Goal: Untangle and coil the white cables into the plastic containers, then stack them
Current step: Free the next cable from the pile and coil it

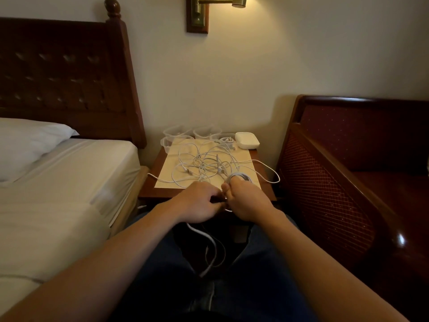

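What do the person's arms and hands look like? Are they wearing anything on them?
Both arms are bare all the way down, with no sleeves showing. The left hand and the right hand wear no gloves, and I can't see any watch, bracelet or ring. Below the arms, the person's legs are in dark blue trousers, like jeans.

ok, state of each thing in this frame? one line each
left hand: pinching a cable
right hand: gripping coiled cable
tangled cables: loose on the nightstand
clear containers: open, unstacked, at the back
white lidded box: closed
wall lamp: lit
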`<state>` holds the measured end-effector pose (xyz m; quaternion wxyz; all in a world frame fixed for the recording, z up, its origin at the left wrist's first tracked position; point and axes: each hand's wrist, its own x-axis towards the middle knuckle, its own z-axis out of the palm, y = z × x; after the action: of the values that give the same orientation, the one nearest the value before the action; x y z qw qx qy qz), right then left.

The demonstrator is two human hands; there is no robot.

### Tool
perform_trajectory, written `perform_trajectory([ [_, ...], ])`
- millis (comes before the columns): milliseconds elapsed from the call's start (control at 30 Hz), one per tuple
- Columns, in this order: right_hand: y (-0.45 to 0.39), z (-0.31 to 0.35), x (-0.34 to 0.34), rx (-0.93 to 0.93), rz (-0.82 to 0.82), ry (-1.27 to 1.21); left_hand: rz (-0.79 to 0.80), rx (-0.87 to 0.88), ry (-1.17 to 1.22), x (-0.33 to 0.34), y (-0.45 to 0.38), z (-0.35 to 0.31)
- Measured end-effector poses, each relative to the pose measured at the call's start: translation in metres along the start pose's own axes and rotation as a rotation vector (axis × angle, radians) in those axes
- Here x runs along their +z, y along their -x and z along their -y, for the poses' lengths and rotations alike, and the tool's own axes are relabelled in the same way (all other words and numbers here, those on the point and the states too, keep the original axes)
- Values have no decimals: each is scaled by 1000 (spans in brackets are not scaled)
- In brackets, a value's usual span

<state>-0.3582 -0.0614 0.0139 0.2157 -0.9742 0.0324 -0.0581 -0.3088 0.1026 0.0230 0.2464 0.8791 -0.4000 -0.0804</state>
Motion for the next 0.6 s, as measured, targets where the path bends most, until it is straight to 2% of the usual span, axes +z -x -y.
perform_trajectory([
  [67,3,-4,1,39,82,-110,-43,42,-100,-12,-1,2],
  [200,6,-3,-5,132,354,-684,-112,108,-99,-26,-7,13],
  [300,10,5,-11,161,513,-1185,-221,148,71,-23,-10,14],
  [367,12,8,-17,150,570,-1514,-288,124,290,-15,-11,13],
  [433,12,11,-24,122,529,-1770,-364,18,545,-6,-13,13],
  [500,11,16,-29,122,406,-1916,-383,-131,716,3,-12,13],
  [600,4,20,-25,110,172,-1841,-145,-193,718,15,-5,10],
])
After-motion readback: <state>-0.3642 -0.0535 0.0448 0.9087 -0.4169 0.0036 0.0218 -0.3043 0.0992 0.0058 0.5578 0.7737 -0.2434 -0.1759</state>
